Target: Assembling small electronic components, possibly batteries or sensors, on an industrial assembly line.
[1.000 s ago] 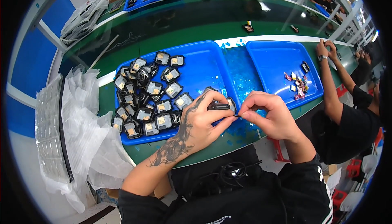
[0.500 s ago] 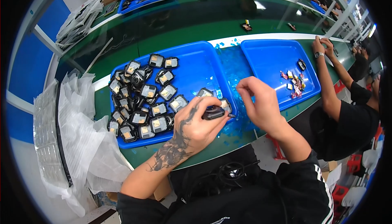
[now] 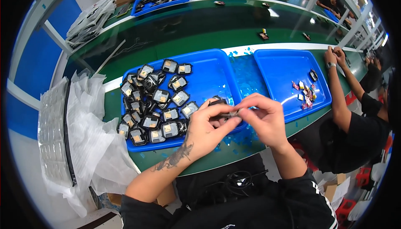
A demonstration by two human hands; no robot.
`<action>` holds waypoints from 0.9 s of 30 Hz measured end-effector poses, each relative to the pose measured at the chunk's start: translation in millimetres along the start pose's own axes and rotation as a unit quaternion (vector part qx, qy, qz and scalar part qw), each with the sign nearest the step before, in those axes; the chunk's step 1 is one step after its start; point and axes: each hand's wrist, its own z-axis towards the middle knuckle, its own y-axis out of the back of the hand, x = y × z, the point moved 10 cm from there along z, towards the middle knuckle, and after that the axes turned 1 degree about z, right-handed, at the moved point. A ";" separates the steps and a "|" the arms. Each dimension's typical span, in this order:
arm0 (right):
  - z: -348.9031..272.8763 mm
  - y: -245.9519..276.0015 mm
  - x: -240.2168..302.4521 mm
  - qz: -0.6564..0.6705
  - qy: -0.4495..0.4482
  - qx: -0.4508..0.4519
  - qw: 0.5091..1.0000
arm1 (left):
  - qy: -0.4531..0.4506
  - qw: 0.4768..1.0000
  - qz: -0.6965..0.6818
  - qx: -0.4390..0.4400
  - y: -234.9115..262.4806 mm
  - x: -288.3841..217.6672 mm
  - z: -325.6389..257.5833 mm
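Observation:
My left hand (image 3: 206, 129) is closed around a small black plastic device (image 3: 217, 102), above the right edge of the left blue tray (image 3: 200, 62). My right hand (image 3: 269, 122) is pinched at the near right end of that device, its fingertips meeting my left thumb. What lies between those fingertips is too small and covered to make out. Many similar black devices with grey, window-like faces and tan patches (image 3: 161, 96) lie heaped in the tray's left half, beside my left hand.
A second blue tray (image 3: 275, 83) on the right holds one black part (image 3: 313, 75) and small colourful pieces (image 3: 308, 96). Blue film scraps (image 3: 246, 76) litter the gap between trays. White foam sheets (image 3: 98, 133) hang at left. A co-worker's arms (image 3: 340, 99) are at right. Parts sit on the green belt (image 3: 200, 24).
My right hand has come left from above the gap between the trays and now meets the device in my left hand. The whole view has shifted slightly.

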 end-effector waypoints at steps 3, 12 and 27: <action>-0.3 24.8 4.5 0.027 0.005 -0.103 0.994 | 0.065 0.956 -0.276 0.076 -13.1 1.6 3.6; 0.3 -13.4 57.8 -0.340 0.142 -0.035 0.929 | 0.041 0.957 -0.286 -0.002 4.6 6.1 6.8; 8.7 -12.4 42.9 -0.250 0.069 -0.043 0.965 | 0.015 0.948 -0.317 0.029 -12.0 -1.3 -4.0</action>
